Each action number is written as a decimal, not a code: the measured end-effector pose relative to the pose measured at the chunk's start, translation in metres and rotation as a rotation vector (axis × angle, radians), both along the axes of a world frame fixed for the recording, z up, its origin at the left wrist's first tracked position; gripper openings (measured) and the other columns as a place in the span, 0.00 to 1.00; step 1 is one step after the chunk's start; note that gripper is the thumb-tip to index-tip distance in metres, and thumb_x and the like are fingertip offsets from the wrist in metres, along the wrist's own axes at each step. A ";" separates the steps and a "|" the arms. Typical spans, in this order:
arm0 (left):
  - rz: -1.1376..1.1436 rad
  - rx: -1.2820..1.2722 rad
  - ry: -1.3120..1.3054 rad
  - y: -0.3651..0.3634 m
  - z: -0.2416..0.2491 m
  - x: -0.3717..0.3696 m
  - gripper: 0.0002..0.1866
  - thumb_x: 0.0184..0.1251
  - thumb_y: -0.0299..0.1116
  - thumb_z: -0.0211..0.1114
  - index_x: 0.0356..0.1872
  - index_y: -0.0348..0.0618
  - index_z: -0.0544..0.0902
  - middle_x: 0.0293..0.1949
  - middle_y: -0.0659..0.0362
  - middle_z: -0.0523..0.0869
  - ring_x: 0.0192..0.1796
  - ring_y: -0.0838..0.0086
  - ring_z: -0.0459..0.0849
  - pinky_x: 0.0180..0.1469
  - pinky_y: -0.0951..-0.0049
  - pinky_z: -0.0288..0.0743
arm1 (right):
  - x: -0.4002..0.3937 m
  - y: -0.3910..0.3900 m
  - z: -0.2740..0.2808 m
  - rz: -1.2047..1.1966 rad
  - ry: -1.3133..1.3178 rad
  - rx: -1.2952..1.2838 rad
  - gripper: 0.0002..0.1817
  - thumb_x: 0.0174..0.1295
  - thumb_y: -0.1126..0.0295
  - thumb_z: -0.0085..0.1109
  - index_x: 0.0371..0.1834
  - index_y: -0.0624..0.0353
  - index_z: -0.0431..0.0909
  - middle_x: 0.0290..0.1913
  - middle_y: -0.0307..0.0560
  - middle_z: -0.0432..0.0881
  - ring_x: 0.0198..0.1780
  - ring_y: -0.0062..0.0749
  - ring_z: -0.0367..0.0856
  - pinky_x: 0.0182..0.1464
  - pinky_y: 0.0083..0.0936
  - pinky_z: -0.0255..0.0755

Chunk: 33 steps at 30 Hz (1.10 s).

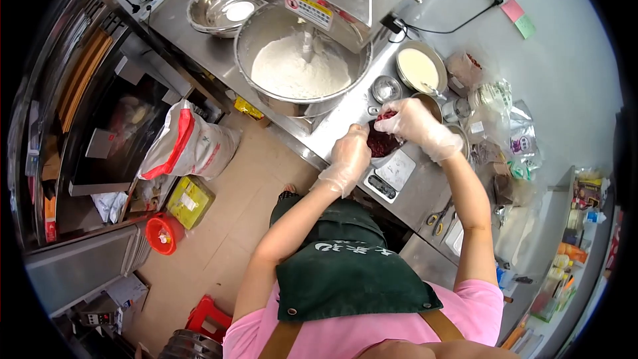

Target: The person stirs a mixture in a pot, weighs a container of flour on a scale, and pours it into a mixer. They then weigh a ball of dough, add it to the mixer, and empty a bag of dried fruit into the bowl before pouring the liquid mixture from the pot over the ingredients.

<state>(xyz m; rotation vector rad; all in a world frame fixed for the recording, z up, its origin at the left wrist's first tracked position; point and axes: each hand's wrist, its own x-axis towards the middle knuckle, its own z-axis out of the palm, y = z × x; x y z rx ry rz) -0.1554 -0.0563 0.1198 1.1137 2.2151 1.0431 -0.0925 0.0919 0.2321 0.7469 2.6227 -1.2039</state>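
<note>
Left hand (pixel 347 158) grips the small bowl (pixel 382 143) of red bits—right hand (pixel 413 123) pinching inside—on a steel tabletop (pixel 345 116) carrying two large metal bowls.

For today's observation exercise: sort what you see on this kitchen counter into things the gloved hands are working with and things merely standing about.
In use:
- left hand and right hand, both gloved, at the bowl
- bowl of dark red bits
- scale beneath the bowl

Standing about:
- mixer bowl of flour
- empty steel bowl
- bowl of cream-coloured batter
- scissors
- sack on the floor
</note>
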 end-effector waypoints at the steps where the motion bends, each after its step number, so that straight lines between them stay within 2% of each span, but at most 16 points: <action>1: 0.006 0.018 0.012 -0.001 -0.003 0.001 0.24 0.57 0.19 0.58 0.57 0.39 0.83 0.54 0.48 0.84 0.45 0.49 0.87 0.54 0.58 0.80 | -0.015 -0.005 0.021 -0.042 -0.056 -0.016 0.15 0.55 0.64 0.73 0.40 0.62 0.87 0.29 0.47 0.86 0.31 0.24 0.82 0.39 0.26 0.77; 2: 0.012 0.035 0.024 -0.002 -0.006 0.003 0.24 0.57 0.19 0.58 0.57 0.39 0.83 0.53 0.47 0.84 0.44 0.48 0.87 0.53 0.57 0.81 | -0.030 -0.008 0.033 0.063 0.034 0.142 0.15 0.55 0.63 0.72 0.40 0.62 0.86 0.27 0.47 0.85 0.30 0.25 0.81 0.39 0.26 0.77; 4: 0.010 -0.001 0.040 -0.004 -0.006 0.007 0.22 0.58 0.20 0.58 0.56 0.40 0.82 0.51 0.48 0.83 0.41 0.47 0.87 0.50 0.55 0.81 | -0.070 -0.023 0.051 0.118 0.130 0.153 0.16 0.55 0.62 0.71 0.40 0.63 0.86 0.27 0.50 0.85 0.30 0.27 0.82 0.39 0.28 0.77; 6: -0.005 0.002 -0.007 -0.011 -0.001 0.008 0.22 0.59 0.21 0.58 0.56 0.41 0.80 0.50 0.48 0.83 0.40 0.47 0.86 0.49 0.54 0.81 | -0.116 -0.039 0.035 0.128 0.232 0.144 0.16 0.57 0.62 0.69 0.41 0.64 0.86 0.29 0.55 0.85 0.31 0.33 0.84 0.41 0.31 0.78; 10: -0.010 0.094 -0.017 -0.019 -0.012 0.009 0.23 0.60 0.21 0.57 0.58 0.43 0.78 0.49 0.48 0.83 0.38 0.45 0.86 0.46 0.52 0.81 | -0.204 -0.045 -0.041 0.185 0.109 0.364 0.15 0.59 0.63 0.66 0.41 0.66 0.86 0.38 0.66 0.85 0.42 0.56 0.87 0.48 0.39 0.78; 11: -0.012 0.099 -0.021 -0.020 -0.011 0.008 0.22 0.60 0.21 0.57 0.58 0.43 0.78 0.48 0.48 0.83 0.38 0.46 0.86 0.45 0.52 0.82 | -0.219 -0.041 -0.057 0.171 -0.018 0.429 0.16 0.59 0.66 0.66 0.47 0.64 0.85 0.44 0.67 0.85 0.48 0.59 0.85 0.53 0.41 0.77; 14: 0.014 0.150 0.017 -0.022 -0.017 0.008 0.23 0.59 0.20 0.58 0.57 0.44 0.79 0.51 0.50 0.84 0.38 0.48 0.87 0.44 0.55 0.83 | -0.233 -0.028 -0.082 0.266 0.022 0.470 0.20 0.58 0.72 0.64 0.55 0.61 0.82 0.49 0.66 0.84 0.53 0.57 0.84 0.58 0.39 0.76; 15: 0.013 0.141 0.015 -0.021 -0.020 0.006 0.23 0.59 0.20 0.58 0.57 0.44 0.79 0.51 0.50 0.84 0.38 0.48 0.87 0.44 0.55 0.83 | -0.233 -0.025 -0.085 0.298 0.021 0.441 0.28 0.57 0.79 0.60 0.64 0.58 0.77 0.55 0.65 0.82 0.57 0.56 0.82 0.60 0.37 0.76; 18: -0.007 0.103 0.002 -0.022 -0.020 0.003 0.23 0.58 0.20 0.59 0.57 0.43 0.79 0.53 0.50 0.84 0.39 0.48 0.87 0.44 0.55 0.84 | -0.225 -0.024 -0.078 0.278 -0.038 0.371 0.31 0.55 0.83 0.55 0.67 0.57 0.75 0.58 0.65 0.81 0.59 0.55 0.81 0.63 0.37 0.74; 22: -0.022 0.068 -0.015 -0.023 -0.011 0.000 0.25 0.57 0.20 0.60 0.59 0.43 0.78 0.54 0.49 0.83 0.39 0.48 0.87 0.45 0.56 0.84 | -0.204 -0.027 -0.050 0.371 0.070 0.231 0.33 0.58 0.77 0.66 0.70 0.55 0.72 0.61 0.61 0.80 0.56 0.51 0.83 0.60 0.33 0.75; 23: -0.023 0.066 -0.018 -0.023 -0.011 0.000 0.25 0.56 0.20 0.60 0.59 0.43 0.78 0.54 0.49 0.83 0.39 0.48 0.87 0.46 0.56 0.84 | -0.200 -0.023 -0.052 0.359 0.159 0.184 0.29 0.60 0.69 0.70 0.67 0.55 0.76 0.60 0.60 0.81 0.55 0.49 0.83 0.58 0.31 0.75; 26: -0.047 0.040 -0.007 -0.019 -0.010 0.000 0.26 0.56 0.21 0.60 0.60 0.42 0.78 0.53 0.49 0.83 0.39 0.49 0.87 0.47 0.56 0.83 | -0.200 -0.016 -0.058 0.144 -0.053 0.138 0.23 0.63 0.66 0.67 0.62 0.55 0.80 0.60 0.60 0.81 0.58 0.48 0.82 0.60 0.32 0.74; 27: -0.036 0.030 -0.019 -0.018 -0.005 -0.001 0.25 0.56 0.22 0.60 0.60 0.41 0.79 0.53 0.50 0.84 0.39 0.50 0.87 0.48 0.57 0.83 | -0.196 -0.013 -0.077 0.113 0.152 0.294 0.20 0.67 0.59 0.64 0.59 0.55 0.83 0.55 0.60 0.84 0.56 0.48 0.84 0.60 0.34 0.74; 30: -0.033 0.035 0.005 -0.017 -0.003 0.000 0.24 0.57 0.23 0.60 0.59 0.40 0.81 0.53 0.52 0.84 0.40 0.51 0.88 0.48 0.58 0.83 | -0.175 0.002 -0.083 0.297 0.223 0.261 0.22 0.69 0.53 0.61 0.59 0.55 0.82 0.50 0.58 0.87 0.51 0.47 0.86 0.58 0.35 0.75; 31: -0.025 0.024 0.003 -0.017 -0.001 -0.001 0.24 0.57 0.23 0.60 0.59 0.41 0.82 0.54 0.52 0.84 0.40 0.53 0.88 0.49 0.59 0.83 | -0.172 0.002 -0.080 0.237 0.196 0.214 0.23 0.71 0.50 0.57 0.59 0.54 0.82 0.49 0.56 0.87 0.50 0.48 0.87 0.59 0.36 0.75; 33: -0.024 0.012 0.031 -0.014 -0.003 0.001 0.25 0.57 0.23 0.61 0.59 0.41 0.82 0.54 0.52 0.84 0.41 0.53 0.88 0.49 0.60 0.83 | -0.164 -0.002 -0.055 0.261 -0.007 0.340 0.22 0.72 0.52 0.57 0.60 0.54 0.82 0.52 0.56 0.86 0.53 0.49 0.85 0.60 0.36 0.74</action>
